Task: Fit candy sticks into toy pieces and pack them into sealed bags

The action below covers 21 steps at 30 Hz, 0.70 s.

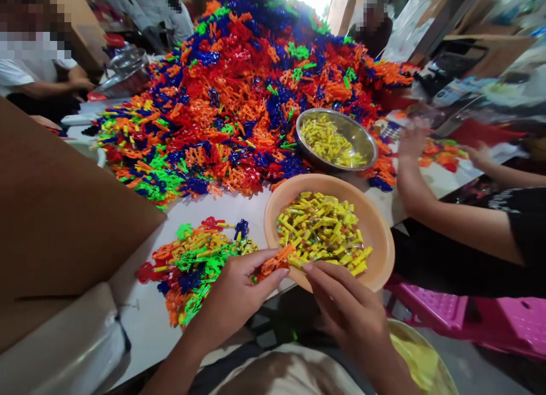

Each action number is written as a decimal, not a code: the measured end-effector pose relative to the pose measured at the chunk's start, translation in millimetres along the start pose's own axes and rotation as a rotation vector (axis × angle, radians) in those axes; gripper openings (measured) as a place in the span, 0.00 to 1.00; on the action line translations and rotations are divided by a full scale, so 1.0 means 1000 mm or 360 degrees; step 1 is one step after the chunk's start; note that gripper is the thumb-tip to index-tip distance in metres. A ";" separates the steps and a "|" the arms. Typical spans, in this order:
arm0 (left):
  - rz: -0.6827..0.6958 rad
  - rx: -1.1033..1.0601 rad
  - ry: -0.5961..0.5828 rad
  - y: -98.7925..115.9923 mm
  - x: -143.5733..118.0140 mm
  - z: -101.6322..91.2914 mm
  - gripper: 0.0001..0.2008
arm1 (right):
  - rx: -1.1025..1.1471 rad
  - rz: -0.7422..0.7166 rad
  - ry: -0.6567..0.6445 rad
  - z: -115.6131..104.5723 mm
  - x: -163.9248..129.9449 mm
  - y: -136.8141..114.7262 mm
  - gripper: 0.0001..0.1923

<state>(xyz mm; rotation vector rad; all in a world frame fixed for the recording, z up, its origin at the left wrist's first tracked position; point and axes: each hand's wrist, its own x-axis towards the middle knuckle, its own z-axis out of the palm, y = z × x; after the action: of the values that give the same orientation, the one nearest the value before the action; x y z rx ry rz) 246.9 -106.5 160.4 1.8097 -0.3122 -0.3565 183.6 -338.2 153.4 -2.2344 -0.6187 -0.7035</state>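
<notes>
My left hand (251, 281) is closed on a small orange plastic piece (276, 260), pinched between thumb and fingers. In my right hand (341, 295) is a short yellow tube (295, 262), its left end meeting the orange piece. Both hands are over the near rim of a peach plastic basin (386, 252), which holds many similar yellow tubes (319, 224). Left of the basin lies a small heap of orange, green, red and blue pieces (205, 264), some with yellow tubes on them. The exact shape of the orange piece is partly hidden by my fingers.
A large mound of coloured plastic pieces (247, 110) covers the table's back. A metal bowl (371, 156) of yellow tubes stands behind the basin. A cardboard box (63, 213) rises at left. A co-worker's arms (426, 184) reach in from the right, above pink stools (443, 304).
</notes>
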 end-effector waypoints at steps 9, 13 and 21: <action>-0.0041 -0.0014 -0.0114 -0.011 -0.009 -0.014 0.13 | 0.0241 0.0258 -0.0225 0.004 -0.004 0.018 0.22; -0.0215 -0.0111 -0.0289 -0.023 -0.019 -0.029 0.15 | 0.0481 0.0312 -0.0354 0.014 -0.003 0.032 0.13; -0.0135 0.0384 -0.0077 -0.047 -0.028 -0.115 0.17 | 0.0281 0.0567 -0.0511 0.022 0.007 0.059 0.15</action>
<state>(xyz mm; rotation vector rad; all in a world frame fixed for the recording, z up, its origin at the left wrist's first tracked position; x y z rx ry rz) 268.3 18.3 145.9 2.0579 -0.3235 -0.4376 230.7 -358.1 116.4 -2.2245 -0.3972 -0.1077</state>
